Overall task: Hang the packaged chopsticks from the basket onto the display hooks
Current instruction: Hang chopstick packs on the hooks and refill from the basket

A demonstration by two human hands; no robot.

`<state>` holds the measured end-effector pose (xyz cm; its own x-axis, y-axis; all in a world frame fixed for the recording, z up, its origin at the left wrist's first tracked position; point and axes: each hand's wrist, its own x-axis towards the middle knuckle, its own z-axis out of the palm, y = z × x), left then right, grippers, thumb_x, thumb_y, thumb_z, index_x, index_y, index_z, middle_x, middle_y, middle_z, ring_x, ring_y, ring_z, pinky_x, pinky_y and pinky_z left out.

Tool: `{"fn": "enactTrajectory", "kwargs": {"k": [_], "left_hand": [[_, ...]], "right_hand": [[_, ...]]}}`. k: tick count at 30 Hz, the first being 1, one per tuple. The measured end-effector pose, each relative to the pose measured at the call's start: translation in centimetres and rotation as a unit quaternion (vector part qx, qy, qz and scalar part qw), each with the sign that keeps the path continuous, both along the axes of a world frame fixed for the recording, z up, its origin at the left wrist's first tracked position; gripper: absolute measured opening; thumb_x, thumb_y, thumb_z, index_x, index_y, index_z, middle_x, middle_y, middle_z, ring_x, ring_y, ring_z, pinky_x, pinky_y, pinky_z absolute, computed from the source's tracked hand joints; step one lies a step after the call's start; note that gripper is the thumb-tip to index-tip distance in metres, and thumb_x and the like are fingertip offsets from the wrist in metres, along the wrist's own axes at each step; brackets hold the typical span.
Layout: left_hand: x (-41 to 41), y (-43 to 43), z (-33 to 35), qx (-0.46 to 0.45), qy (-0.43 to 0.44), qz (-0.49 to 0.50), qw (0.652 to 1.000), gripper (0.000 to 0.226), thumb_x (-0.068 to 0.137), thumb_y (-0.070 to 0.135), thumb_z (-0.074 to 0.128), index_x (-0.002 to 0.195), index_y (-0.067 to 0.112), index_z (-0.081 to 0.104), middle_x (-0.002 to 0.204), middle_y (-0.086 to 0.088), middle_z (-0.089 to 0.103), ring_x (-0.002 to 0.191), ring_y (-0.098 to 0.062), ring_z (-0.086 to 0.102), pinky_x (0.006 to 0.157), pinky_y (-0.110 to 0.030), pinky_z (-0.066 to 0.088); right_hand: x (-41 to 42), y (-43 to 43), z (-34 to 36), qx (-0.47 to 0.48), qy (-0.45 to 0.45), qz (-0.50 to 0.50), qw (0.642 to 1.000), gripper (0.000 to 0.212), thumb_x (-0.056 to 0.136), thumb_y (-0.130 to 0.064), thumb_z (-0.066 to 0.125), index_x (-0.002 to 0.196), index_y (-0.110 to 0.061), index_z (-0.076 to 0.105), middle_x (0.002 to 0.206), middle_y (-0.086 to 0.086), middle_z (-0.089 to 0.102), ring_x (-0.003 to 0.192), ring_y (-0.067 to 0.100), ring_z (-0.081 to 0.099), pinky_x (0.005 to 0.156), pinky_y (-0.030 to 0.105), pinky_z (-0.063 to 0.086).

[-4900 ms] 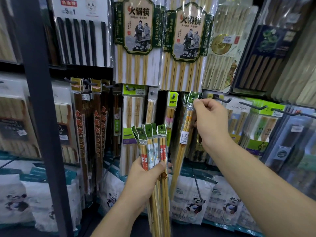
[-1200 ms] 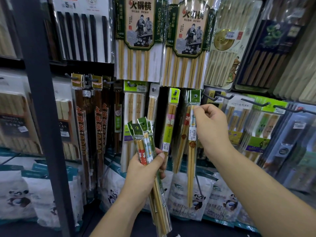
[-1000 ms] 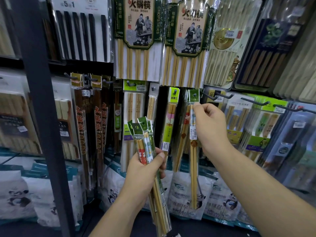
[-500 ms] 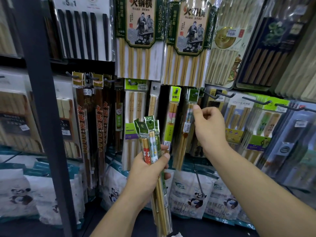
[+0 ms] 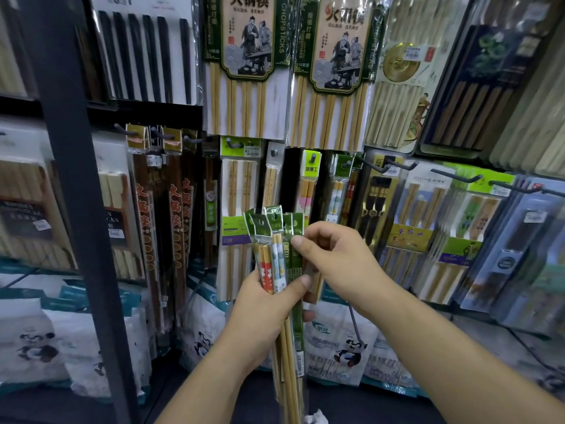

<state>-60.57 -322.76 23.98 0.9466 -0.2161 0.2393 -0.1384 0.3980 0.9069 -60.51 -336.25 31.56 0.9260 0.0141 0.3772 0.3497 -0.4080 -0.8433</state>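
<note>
My left hand (image 5: pixel 266 307) grips a bundle of several packaged chopsticks (image 5: pixel 276 258) with green header cards, held upright in front of the display. My right hand (image 5: pixel 333 258) has come down to the bundle, and its thumb and fingers pinch the rightmost pack with the green wrapper (image 5: pixel 296 301). On the display hook (image 5: pixel 347 164) above hang green-header packs (image 5: pixel 339 191). Another hook to its right (image 5: pixel 374 168) juts out over black-tipped chopsticks. The basket is out of sight.
A dark vertical shelf post (image 5: pixel 73 191) stands at the left. Large chopstick packs (image 5: pixel 247 65) hang along the top row. More hooks (image 5: pixel 452 175) stick out at the right. White panda-print bags (image 5: pixel 339 347) line the bottom shelf.
My right hand left the pack hanging on the hook and dropped down-left to the bundle. Now it pinches a pack in my left hand's bundle. The left hand stayed roughly in place.
</note>
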Motion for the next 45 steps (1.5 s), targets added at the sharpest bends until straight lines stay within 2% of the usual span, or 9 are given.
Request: {"fn": "enactTrajectory", "kwargs": {"k": [2, 8, 13, 18, 23, 28, 37, 41, 45], "left_hand": [[-0.1, 0.0, 0.2, -0.03, 0.017, -0.007, 0.999, 0.014, 0.089, 0.018, 0.077, 0.095, 0.03, 0.079, 0.097, -0.003, 0.079, 0.083, -0.022, 0.076, 0.066, -0.041, 0.063], [0.4, 0.1, -0.1, -0.037, 0.039, 0.062, 0.997, 0.017, 0.092, 0.014, 0.075, 0.079, 0.026, 0.078, 0.08, -0.001, 0.076, 0.08, -0.016, 0.076, 0.063, -0.027, 0.062], [0.6, 0.2, -0.3, -0.042, 0.05, 0.029, 0.997, 0.017, 0.093, 0.011, 0.074, 0.08, 0.022, 0.075, 0.074, -0.006, 0.068, 0.072, -0.022, 0.07, 0.067, -0.042, 0.063], [0.7, 0.0, -0.7, -0.025, 0.048, 0.033, 0.998, 0.005, 0.093, 0.011, 0.075, 0.093, 0.01, 0.069, 0.074, -0.008, 0.067, 0.071, -0.021, 0.069, 0.065, -0.04, 0.062], [0.9, 0.1, -0.8, -0.024, 0.043, 0.033, 0.998, 0.008, 0.093, 0.011, 0.075, 0.096, 0.008, 0.068, 0.074, -0.009, 0.067, 0.071, -0.021, 0.069, 0.065, -0.04, 0.062], [0.8, 0.2, -0.6, -0.017, 0.035, 0.032, 0.999, 0.008, 0.093, 0.011, 0.074, 0.096, 0.008, 0.068, 0.074, -0.009, 0.066, 0.07, -0.02, 0.069, 0.064, -0.039, 0.062], [0.7, 0.2, -0.5, -0.019, 0.036, 0.032, 0.999, 0.006, 0.093, 0.011, 0.075, 0.095, 0.01, 0.069, 0.076, -0.007, 0.068, 0.071, -0.02, 0.069, 0.064, -0.038, 0.061], [0.7, 0.2, -0.5, -0.02, 0.034, 0.033, 0.999, 0.006, 0.093, 0.011, 0.074, 0.096, 0.009, 0.069, 0.076, -0.008, 0.067, 0.071, -0.02, 0.068, 0.064, -0.037, 0.061], [0.7, 0.2, -0.6, -0.018, 0.034, 0.035, 0.999, 0.006, 0.093, 0.011, 0.074, 0.096, 0.009, 0.068, 0.076, -0.008, 0.066, 0.07, -0.02, 0.068, 0.064, -0.036, 0.06]], "right_hand": [[0.2, -0.4, -0.2, 0.021, 0.003, -0.009, 1.0, 0.016, 0.095, -0.026, 0.071, 0.084, -0.014, 0.071, 0.066, -0.006, 0.056, 0.065, 0.01, 0.055, 0.065, 0.032, 0.052], [1.0, -1.3, 1.2, 0.073, -0.059, -0.087, 0.992, 0.021, 0.098, -0.031, 0.067, 0.079, -0.026, 0.075, 0.064, -0.017, 0.063, 0.059, -0.004, 0.054, 0.058, 0.012, 0.046], [1.6, -2.1, 3.9, 0.127, -0.101, -0.136, 0.977, 0.025, 0.103, -0.031, 0.058, 0.087, -0.025, 0.076, 0.07, 0.003, 0.056, 0.065, 0.016, 0.051, 0.066, 0.036, 0.052], [2.6, -2.2, 5.4, 0.125, -0.117, -0.166, 0.971, 0.032, 0.105, -0.029, 0.056, 0.083, -0.008, 0.068, 0.062, 0.005, 0.035, 0.059, 0.018, 0.034, 0.053, 0.023, 0.036], [3.2, -2.2, 5.0, 0.135, -0.111, -0.175, 0.969, 0.041, 0.104, -0.026, 0.055, 0.084, 0.009, 0.054, 0.057, 0.0, 0.029, 0.06, 0.019, 0.029, 0.058, 0.015, 0.041], [3.2, -2.1, 4.9, 0.141, -0.117, -0.18, 0.966, 0.042, 0.102, -0.025, 0.056, 0.08, 0.01, 0.05, 0.064, 0.008, 0.031, 0.062, 0.02, 0.03, 0.07, 0.021, 0.04], [3.2, -2.1, 5.0, 0.142, -0.12, -0.186, 0.965, 0.04, 0.102, -0.023, 0.056, 0.081, 0.01, 0.05, 0.058, 0.0, 0.03, 0.057, 0.018, 0.03, 0.066, 0.02, 0.044], [3.2, -2.1, 5.2, 0.14, -0.119, -0.195, 0.964, 0.038, 0.101, -0.021, 0.056, 0.08, 0.009, 0.049, 0.054, -0.004, 0.029, 0.051, 0.013, 0.027, 0.08, 0.02, 0.05], [3.5, -2.2, 4.7, 0.15, -0.117, -0.188, 0.964, 0.038, 0.1, -0.019, 0.056, 0.081, 0.012, 0.049, 0.062, 0.007, 0.029, 0.062, 0.021, 0.028, 0.104, 0.033, 0.049]]}}
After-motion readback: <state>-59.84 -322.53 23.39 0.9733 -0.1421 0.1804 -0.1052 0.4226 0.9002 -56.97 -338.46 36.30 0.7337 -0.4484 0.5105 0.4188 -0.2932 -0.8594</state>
